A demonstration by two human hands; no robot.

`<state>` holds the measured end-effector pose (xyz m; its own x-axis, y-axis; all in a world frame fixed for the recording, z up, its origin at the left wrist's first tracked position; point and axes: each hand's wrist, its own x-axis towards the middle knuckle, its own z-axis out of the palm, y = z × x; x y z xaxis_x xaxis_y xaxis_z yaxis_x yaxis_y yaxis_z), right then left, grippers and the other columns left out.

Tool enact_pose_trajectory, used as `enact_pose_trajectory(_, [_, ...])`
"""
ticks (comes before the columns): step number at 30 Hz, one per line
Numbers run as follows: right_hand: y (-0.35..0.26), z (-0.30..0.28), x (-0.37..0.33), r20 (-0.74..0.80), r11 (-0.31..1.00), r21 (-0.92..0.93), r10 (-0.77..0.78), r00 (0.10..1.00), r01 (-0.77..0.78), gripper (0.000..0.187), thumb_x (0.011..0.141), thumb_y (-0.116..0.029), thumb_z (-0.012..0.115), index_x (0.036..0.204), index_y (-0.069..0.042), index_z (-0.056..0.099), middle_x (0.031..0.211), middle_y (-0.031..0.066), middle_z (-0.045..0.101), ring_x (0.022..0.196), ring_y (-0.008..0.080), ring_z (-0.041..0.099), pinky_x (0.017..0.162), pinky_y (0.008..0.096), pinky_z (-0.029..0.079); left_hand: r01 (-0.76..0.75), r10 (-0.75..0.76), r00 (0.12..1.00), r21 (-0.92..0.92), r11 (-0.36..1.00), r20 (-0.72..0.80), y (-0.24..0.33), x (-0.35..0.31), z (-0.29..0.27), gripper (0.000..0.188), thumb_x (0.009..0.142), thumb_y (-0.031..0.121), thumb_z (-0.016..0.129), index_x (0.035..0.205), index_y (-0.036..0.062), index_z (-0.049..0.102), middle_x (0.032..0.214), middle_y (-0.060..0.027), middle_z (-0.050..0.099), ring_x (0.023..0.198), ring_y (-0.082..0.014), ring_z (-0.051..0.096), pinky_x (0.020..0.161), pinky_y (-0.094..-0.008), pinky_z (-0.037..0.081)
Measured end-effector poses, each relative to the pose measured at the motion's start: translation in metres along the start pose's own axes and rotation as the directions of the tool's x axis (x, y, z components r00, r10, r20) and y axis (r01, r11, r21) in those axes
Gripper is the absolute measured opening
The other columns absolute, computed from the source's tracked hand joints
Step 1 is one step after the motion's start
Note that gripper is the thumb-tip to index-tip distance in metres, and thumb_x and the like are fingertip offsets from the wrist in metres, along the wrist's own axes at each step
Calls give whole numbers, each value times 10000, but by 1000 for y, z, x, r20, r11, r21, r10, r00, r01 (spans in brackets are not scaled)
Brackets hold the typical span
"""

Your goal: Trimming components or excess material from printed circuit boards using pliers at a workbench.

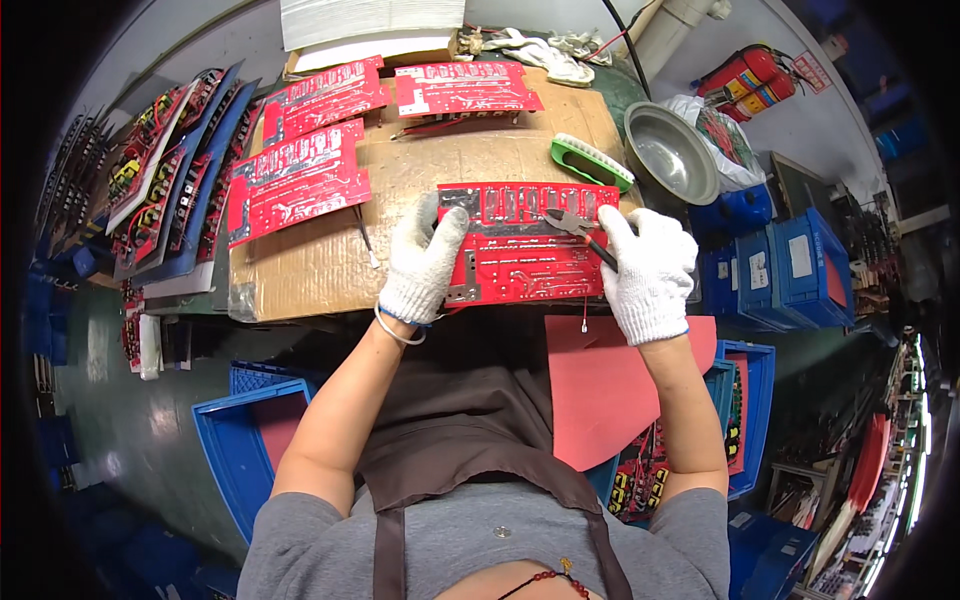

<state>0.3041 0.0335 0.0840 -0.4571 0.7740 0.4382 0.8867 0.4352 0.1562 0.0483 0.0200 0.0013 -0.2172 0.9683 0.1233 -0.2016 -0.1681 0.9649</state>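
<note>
A red circuit board, solder side up, is held in front of me over the near edge of the cardboard. My left hand, in a white knit glove, is closed on the board's left edge, thumb on top. In my right hand, also gloved, are diagonal cutters with dark handles; their jaws lie over the board's upper right part. This hand is also at the board's right edge. A thin wire with a small end hangs below the board.
Three more red boards lie on the cardboard sheet. A green brush and a metal bowl are at the right. Boards stand stacked at left. Blue crates and fire extinguishers are at right; a pink sheet covers a crate near me.
</note>
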Motion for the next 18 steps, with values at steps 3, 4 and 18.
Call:
enact_pose_trajectory(3, [1,-3,5,-7,998,-42,-41,999,40,625,657,-132,862,1252,-179,677,1092,76,628,1045,303,598,865,463,435,-50,51,999,49,998,-13,-6,1,-1,268,1035,186,629,1197,-28,641,1054,-77,684,954,-121,612,877,-311,518])
enact_pose_trajectory(4, [3,-4,7,-29,995,-66,-76,997,74,626,659,-130,859,1255,-173,674,1081,66,624,1036,294,596,866,464,427,-56,57,998,37,998,-13,-8,1,-1,274,1031,187,630,1198,-30,645,1056,-81,687,957,-126,612,881,-321,518])
enact_pose_trajectory(18, [16,5,17,208,993,120,-29,978,4,387,812,-126,757,1188,-163,674,953,127,670,892,319,671,767,423,530,-20,21,999,-52,998,26,-6,2,-1,329,1042,211,631,1260,-35,630,1120,-87,701,1005,-131,630,914,-316,523])
